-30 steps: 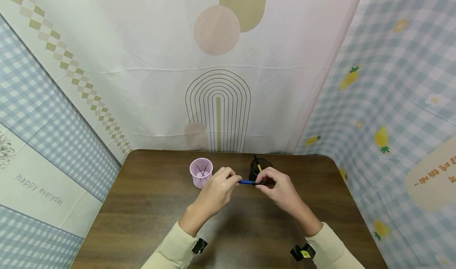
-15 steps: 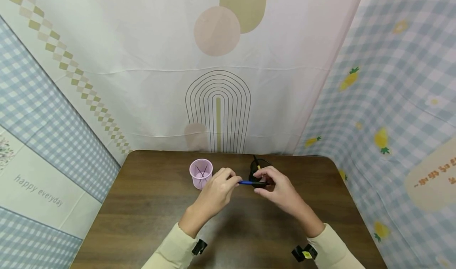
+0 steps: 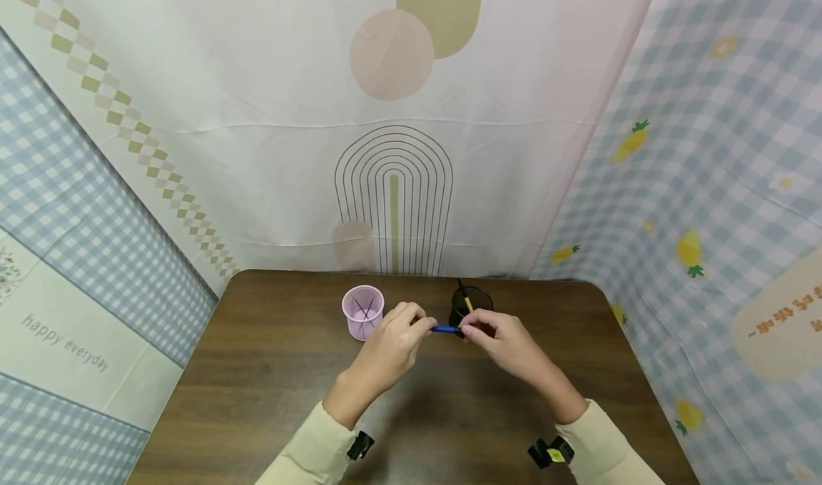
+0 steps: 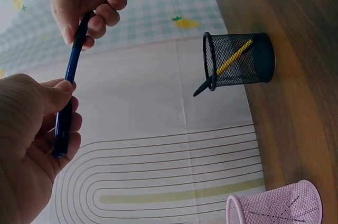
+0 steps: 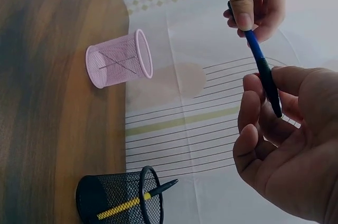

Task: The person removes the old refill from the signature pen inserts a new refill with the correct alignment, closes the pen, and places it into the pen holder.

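A blue pen with a black tapered end [image 3: 444,329] is held above the table between both hands. My left hand [image 3: 390,346] grips its blue part; in the left wrist view, the thumb presses the dark blue barrel [image 4: 63,129] against curled fingers. At the other end, my right hand [image 3: 507,342] pinches the black part between thumb and forefinger. The right wrist view shows that black end [image 5: 270,84] pointing down past the thumb, with the other fingers curled loosely beside it.
Behind the right hand stands a black mesh pen cup [image 4: 237,73] with a yellow-and-black pen [image 4: 232,60] leaning in it. A pink mesh cup [image 3: 363,307] stands left of it. Both are near the back of the brown wooden table [image 3: 276,371], before a patterned cloth [image 3: 282,185].
My right fingers, spread wider around the pen's black end half a second ago, have now drawn together in a pinch on it. The left hand and both cups stay in place.
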Demonstrator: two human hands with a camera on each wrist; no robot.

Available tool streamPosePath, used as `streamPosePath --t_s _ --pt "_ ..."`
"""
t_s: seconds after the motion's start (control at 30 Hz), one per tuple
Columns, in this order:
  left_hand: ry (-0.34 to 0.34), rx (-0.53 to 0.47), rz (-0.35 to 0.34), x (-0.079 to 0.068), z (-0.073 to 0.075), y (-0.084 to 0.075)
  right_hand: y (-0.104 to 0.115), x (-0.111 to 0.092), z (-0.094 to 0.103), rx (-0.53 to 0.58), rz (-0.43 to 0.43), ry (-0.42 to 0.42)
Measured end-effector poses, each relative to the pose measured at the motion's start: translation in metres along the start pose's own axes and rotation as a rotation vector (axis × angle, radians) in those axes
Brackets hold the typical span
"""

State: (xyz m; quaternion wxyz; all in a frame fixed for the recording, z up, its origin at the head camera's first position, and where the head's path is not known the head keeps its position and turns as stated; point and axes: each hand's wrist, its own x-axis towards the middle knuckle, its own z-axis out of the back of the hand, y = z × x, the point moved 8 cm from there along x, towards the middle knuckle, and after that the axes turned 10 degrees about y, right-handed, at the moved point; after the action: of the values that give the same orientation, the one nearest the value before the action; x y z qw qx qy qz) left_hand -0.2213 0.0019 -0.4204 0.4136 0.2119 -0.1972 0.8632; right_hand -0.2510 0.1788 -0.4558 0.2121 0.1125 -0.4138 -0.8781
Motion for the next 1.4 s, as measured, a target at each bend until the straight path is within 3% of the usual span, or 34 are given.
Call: streamPosePath --t_s 0.27,0.9,1.17,1.4 --pt "0.004 -0.005 -0.005 0.001 0.000 -0.001 0.002 -0.001 0.002 0.015 0.022 -0.020" --pt "0.002 -0.050 0.021 0.000 0.001 0.001 0.012 -0.008 0.008 0.039 0.109 -0.184" --pt "-0.008 -0.063 0.020 0.000 0.002 0.001 0.010 -0.008 0.006 0.059 0.147 -0.191" --pt "-0.019 -0.053 0.009 0.000 0.002 -0.001 0.009 -0.010 0.004 0.040 0.130 -0.139"
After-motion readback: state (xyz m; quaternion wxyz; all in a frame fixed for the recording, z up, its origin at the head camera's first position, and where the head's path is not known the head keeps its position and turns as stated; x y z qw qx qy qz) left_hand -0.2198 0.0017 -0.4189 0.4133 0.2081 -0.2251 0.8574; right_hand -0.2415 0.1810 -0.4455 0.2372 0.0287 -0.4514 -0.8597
